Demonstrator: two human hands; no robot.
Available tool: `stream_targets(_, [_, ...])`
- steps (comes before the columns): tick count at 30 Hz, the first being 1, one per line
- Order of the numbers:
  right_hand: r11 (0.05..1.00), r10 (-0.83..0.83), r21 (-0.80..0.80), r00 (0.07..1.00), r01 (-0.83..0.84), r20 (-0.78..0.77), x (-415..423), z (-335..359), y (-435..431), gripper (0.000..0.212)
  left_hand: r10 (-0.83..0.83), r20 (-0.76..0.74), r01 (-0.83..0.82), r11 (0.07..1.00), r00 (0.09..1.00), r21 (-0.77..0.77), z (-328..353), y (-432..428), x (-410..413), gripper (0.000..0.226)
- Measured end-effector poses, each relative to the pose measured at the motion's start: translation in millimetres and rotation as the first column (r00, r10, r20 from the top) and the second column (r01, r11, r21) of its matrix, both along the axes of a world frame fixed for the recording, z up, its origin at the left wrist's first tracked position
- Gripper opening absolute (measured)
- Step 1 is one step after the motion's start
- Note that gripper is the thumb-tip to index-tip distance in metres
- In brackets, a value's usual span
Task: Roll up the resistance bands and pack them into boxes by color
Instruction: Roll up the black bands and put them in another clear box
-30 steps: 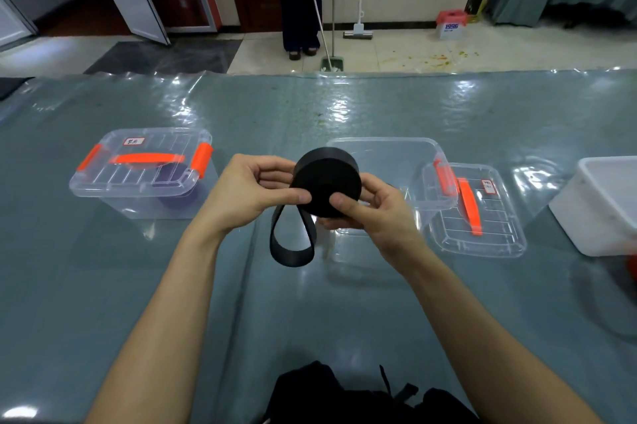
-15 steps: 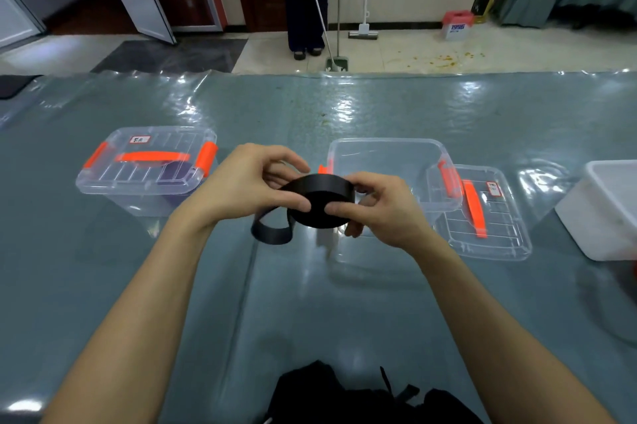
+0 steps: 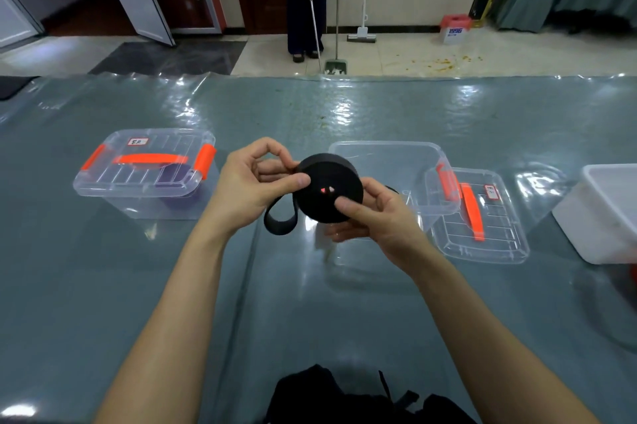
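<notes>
closed box [image 3: 144, 168] sits left on the desk [image 3: 296, 306]. left grip [image 3: 248, 185] pinches the black band [image 3: 327, 182], now turned face-on again, its loose loop shorter; right grip [image 3: 375, 220] pinches the lower rim. nearly rolled; open box [image 3: 386, 147] waits just behind.

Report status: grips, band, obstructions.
Black resistance band roll pinched by left grip and right grip. Short tail loop unrolled. Open clear box behind, nothing blocking.
</notes>
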State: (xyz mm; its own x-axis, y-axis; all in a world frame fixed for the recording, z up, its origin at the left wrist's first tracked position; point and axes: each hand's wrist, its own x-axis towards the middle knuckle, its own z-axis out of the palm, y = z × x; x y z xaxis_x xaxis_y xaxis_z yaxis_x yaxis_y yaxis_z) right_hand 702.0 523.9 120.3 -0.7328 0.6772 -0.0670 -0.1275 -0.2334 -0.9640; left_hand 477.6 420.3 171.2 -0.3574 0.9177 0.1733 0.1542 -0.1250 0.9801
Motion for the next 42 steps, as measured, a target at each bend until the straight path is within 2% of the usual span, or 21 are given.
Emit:
stream_targets(3, [0.964,0.025,0.248,0.962,-0.095,0.272,7,4,11,0.065,-0.060,-0.184,0.035,0.990,0.981,-0.133,5,-3,-5,0.044])
stream_targets(5, [0.929,-0.018,0.347,0.922,-0.127,0.386,7,10,14,0.083,-0.111,-0.361,0.037,0.978,0.926,-0.205,8,-3,-5,0.045])
stream_targets(6, [0.901,-0.023,0.399,0.898,-0.172,0.439,6,13,15,0.084,-0.146,-0.437,0.046,0.972,0.888,-0.231,10,-2,-3,0.045])
stream_targets(7, [0.866,-0.017,0.445,0.875,-0.229,0.484,2,16,15,0.079,-0.183,-0.494,0.063,0.966,0.850,-0.250,13,-1,-2,0.044])
stream_targets(9, [0.798,-0.014,0.517,0.848,-0.310,0.530,-4,16,14,0.052,-0.250,-0.583,0.096,0.954,0.773,-0.282,19,1,3,0.045])
stream_targets(11, [0.769,-0.051,0.571,0.864,-0.286,0.502,-6,14,14,0.034,-0.264,-0.646,0.104,0.956,0.716,-0.275,25,2,7,0.045])
stream_targets(12, [0.787,-0.063,0.570,0.888,-0.236,0.456,-4,14,14,0.032,-0.245,-0.647,0.112,0.964,0.722,-0.241,27,2,6,0.044])
stream_targets(15, [0.901,-0.044,0.431,0.976,-0.054,0.214,0,16,13,0.033,-0.155,-0.478,0.123,0.988,0.865,-0.097,28,-2,-2,0.035])
stream_targets(18, [0.958,-0.094,0.276,0.994,0.075,0.056,-2,21,14,0.041,-0.074,-0.243,0.092,0.994,0.967,0.066,19,-2,1,0.020])
stream_targets(20, [0.971,-0.121,0.209,0.993,0.118,0.003,-5,23,14,0.040,-0.004,-0.089,0.019,0.986,0.996,0.168,11,1,13,0.017])
stream_targets(23, [0.979,-0.151,0.132,0.988,0.154,-0.034,-7,24,12,0.038,0.109,0.044,-0.117,0.958,0.993,0.262,0,8,32,0.022])
stream_targets(25, [0.981,-0.163,0.103,0.986,0.166,-0.032,-7,22,10,0.037,0.142,0.098,-0.163,0.949,0.985,0.269,-5,12,40,0.021])
stream_targets(27, [0.981,-0.184,0.065,0.983,0.185,-0.024,-6,18,10,0.037,0.159,0.079,-0.173,0.955,0.984,0.242,-12,15,42,0.016])
stream_targets(29, [0.974,-0.224,0.014,0.974,0.225,-0.014,-4,15,12,0.036,0.149,0.045,-0.154,0.971,0.988,0.180,-21,17,40,0.012])
stream_targets(32, [0.969,-0.247,-0.019,0.968,0.248,0.039,-1,10,16,0.036,0.127,0.103,-0.135,0.988,0.987,0.073,-29,21,40,0.017])
stream_targets(33, [0.972,-0.234,-0.026,0.971,0.235,0.050,0,8,16,0.042,0.138,0.124,-0.145,0.988,0.983,0.055,-31,23,40,0.017])
stream_targets(35, [0.978,-0.203,-0.027,0.977,0.205,0.059,2,4,18,0.068,0.166,0.161,-0.171,0.985,0.973,0.020,-33,29,39,0.017])
stream_targets(36, [0.981,-0.195,0.009,0.978,0.195,0.068,4,2,18,0.085,0.170,0.180,-0.173,0.985,0.969,0.004,-34,32,39,0.016])
stream_targets(38, [0.953,-0.206,0.249,0.971,0.171,0.123,7,0,20,0.112,0.165,0.215,-0.163,0.986,0.963,-0.025,-35,40,42,0.016])
stream_targets(40, [0.819,-0.319,0.549,0.927,0.166,0.197,10,-3,24,0.109,0.169,0.227,-0.162,0.986,0.959,-0.050,-37,50,46,0.014])
stream_targets(42, [0.654,-0.508,0.736,0.823,0.177,0.254,12,-3,29,0.099,0.175,0.224,-0.163,0.984,0.959,-0.071,-39,62,51,0.015])
